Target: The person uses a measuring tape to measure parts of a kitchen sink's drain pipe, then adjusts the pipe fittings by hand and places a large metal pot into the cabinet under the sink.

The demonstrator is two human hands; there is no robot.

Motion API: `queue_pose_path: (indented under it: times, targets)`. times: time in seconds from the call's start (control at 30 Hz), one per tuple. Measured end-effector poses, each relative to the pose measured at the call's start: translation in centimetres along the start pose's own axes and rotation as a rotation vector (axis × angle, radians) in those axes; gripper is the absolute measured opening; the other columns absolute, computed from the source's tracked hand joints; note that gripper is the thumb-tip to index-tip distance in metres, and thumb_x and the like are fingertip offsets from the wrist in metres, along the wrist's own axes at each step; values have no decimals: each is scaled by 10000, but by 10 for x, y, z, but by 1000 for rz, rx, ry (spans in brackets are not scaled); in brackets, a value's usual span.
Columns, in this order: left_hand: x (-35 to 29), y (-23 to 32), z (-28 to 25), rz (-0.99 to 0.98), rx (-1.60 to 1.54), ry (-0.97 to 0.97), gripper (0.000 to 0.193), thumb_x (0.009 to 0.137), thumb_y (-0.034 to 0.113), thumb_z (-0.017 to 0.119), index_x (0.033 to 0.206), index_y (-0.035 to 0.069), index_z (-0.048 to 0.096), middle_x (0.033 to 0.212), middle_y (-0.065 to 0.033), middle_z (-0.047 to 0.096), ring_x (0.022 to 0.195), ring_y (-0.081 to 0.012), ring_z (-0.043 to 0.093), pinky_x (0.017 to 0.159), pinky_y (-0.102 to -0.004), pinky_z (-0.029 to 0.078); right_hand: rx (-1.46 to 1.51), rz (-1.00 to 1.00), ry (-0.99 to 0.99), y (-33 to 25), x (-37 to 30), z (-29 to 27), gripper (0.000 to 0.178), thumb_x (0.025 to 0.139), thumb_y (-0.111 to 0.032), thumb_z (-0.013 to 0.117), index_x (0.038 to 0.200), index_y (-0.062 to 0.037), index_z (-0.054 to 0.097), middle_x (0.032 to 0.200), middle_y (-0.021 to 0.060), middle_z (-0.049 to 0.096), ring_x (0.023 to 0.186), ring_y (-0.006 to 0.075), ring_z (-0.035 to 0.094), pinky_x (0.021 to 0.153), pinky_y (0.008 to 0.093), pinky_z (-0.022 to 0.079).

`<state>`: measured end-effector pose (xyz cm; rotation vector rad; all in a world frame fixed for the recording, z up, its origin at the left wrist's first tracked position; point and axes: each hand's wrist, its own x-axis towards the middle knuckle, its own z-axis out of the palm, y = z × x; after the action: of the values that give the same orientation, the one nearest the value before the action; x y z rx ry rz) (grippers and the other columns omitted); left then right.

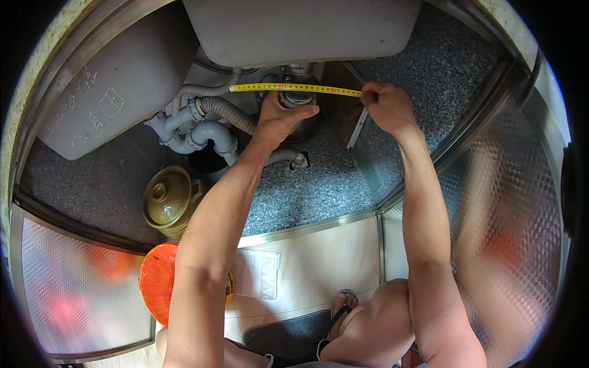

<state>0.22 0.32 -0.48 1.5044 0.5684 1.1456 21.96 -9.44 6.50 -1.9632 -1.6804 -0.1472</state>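
Observation:
A yellow tape measure (294,87) stretches left to right beneath the pale sink bowl (294,34) in an under-sink cabinet. My right hand (389,107) is closed, pinching the tape's right end. The tape's left end lies by a grey corrugated hose (205,90). My left hand (279,121) is just below the middle of the tape, curled at a silver metal fitting (297,99). Its thumb reaches across the front and its other fingers are mostly hidden. Below the fitting is a dark rounded body (305,130), partly covered by my left hand.
Grey drain pipes (215,136) and a ribbed hose (282,157) are left of and below my left hand. A lidded brown pot (167,199) stands on the speckled cabinet floor (313,190). Textured doors (89,288) hang open at both sides. An orange round object (158,282) is beside my left forearm.

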Motion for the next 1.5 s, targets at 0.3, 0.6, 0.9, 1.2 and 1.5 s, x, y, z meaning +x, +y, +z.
queue_pose_path:
  times: [0.3,0.6,0.9,1.2,1.5]
  targets:
    - [-1,3,1,-25,37,2,615,735,137,870,1210,-18,510,1102,-87,633,1012,-168,630,927,-283,504,2,27,-40,-1,-1,0,218,913,-199,528,1002,-137,717,941,109,723,885,301,694,807,416,546]
    - [-4,9,2,-8,26,33,613,699,116,876,1182,-50,537,1086,-118,651,1008,-193,635,905,-309,515,-4,19,-30,0,-1,1,216,907,-214,538,1000,-138,718,963,105,722,904,311,689,825,420,542]
    - [-4,10,3,-23,22,38,611,698,115,880,1179,-50,541,1095,-122,652,1009,-197,639,920,-311,516,-2,29,-38,-1,-1,1,215,907,-210,538,1006,-142,716,977,108,721,915,313,688,831,420,541]
    - [-4,11,3,-29,35,41,665,695,121,883,1221,-50,513,1111,-125,647,1018,-201,638,921,-312,514,13,33,-45,-1,-1,1,213,905,-206,539,1003,-136,715,973,112,720,905,311,690,821,419,544]
    - [-2,6,1,-47,29,-17,696,713,168,883,1244,-40,482,1137,-121,625,1066,-204,613,976,-298,476,-2,41,-70,0,-1,0,213,914,-209,536,1010,-134,712,962,113,720,897,312,691,823,415,544]
